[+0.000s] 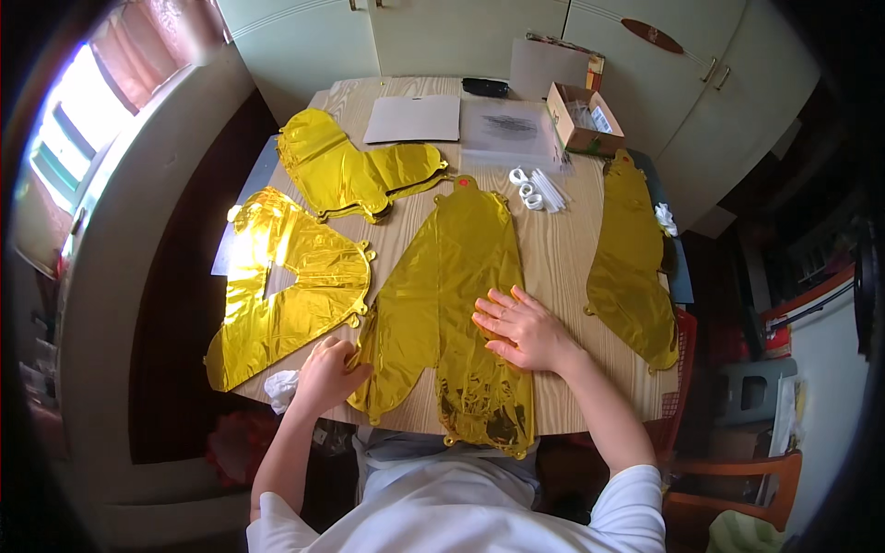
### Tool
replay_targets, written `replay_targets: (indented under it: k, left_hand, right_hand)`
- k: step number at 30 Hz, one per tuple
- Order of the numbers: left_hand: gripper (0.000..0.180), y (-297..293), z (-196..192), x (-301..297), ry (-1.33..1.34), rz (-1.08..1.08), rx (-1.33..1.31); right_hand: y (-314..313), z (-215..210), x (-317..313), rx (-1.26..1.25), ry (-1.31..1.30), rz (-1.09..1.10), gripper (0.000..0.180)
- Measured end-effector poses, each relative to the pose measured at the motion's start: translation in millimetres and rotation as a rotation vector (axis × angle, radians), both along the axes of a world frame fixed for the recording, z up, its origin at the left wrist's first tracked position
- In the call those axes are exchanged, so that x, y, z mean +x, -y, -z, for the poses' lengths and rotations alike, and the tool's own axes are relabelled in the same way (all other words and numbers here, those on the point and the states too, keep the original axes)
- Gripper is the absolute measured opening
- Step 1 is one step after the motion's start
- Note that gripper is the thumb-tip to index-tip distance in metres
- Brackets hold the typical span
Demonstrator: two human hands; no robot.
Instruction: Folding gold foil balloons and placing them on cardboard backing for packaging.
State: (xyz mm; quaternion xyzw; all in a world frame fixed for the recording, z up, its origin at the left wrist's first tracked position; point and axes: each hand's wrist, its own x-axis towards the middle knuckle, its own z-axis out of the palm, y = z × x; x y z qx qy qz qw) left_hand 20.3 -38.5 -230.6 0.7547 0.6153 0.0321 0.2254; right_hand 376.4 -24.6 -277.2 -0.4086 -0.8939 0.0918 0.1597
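A flat gold foil balloon (461,276) lies before me, its two lower legs pointing toward the table's near edge. My right hand (525,332) rests palm down on its right side, fingers stretched out. Against the lower left edge of that balloon is my left hand (330,373), its fingers curled in and its thumb by the foil. What those fingers pinch, if anything, is hidden. To the left lies a second gold foil balloon (318,309) with a small triangular opening. Farther back is a boot-shaped gold foil balloon (355,170), and a curved gold foil balloon (636,258) lies at the right.
White ribbon rolls (527,189) and thin white straws (548,190) sit beyond the middle balloon. At the back are a white sheet (413,120), a clear plastic sleeve (489,147), a black pouch (485,88) and an open box (585,138). Crumpled white tissue (281,391) lies by my left wrist.
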Motion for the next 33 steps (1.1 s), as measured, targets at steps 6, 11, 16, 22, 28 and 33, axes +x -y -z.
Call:
replay_targets:
  k: [6,11,16,22,28,33]
  left_hand:
    - [0.027,12,5,12,1.05,-0.173,-0.501]
    - [0.026,19,2,72,0.911,0.095,-0.024]
    - [0.025,3,3,128,0.727,0.247,0.141]
    - [0.025,-2,8,153,0.532,0.335,0.178]
    - [0.023,-13,5,130,0.589,0.436,0.334]
    - [0.059,-61,13,96,0.211,0.512,0.37]
  right_hand:
    - [0,1,0,-0.009,-0.026,0.002,0.048]
    - [1,-2,0,0.04,-0.165,0.028,0.055]
    - [4,2,5,0.108,-0.431,0.047,0.059]
    - [4,1,6,0.153,-0.405,-0.025,0.041]
    - [3,0,6,0.192,-0.413,-0.041,0.029]
    - [1,-2,6,0.136,-0.346,-0.097,0.025]
